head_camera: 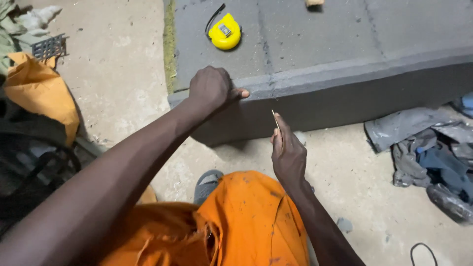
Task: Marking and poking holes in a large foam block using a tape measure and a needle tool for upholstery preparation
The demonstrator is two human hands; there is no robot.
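Foam slab (320, 44), grey and thick, lies on the floor (118, 88) before me. My left hand (213, 88) curls closed over its near top edge, thumb pointing right along the rim. My right hand (288, 152) pinches a thin blade (275, 118) upright, just beside the slab's front face. Yellow tape measure (224, 32) rests on top.

One yellow round tape measure (224, 31) with a black strap lies on one large grey foam slab (320, 54). Two bare hands show: one left hand (212, 88) and one right hand (288, 155), with one thin pale blade (275, 118). One perforated metal grater-like plate (48, 47), one crumpled orange cloth (39, 91), one heap of grey rags (428, 148).
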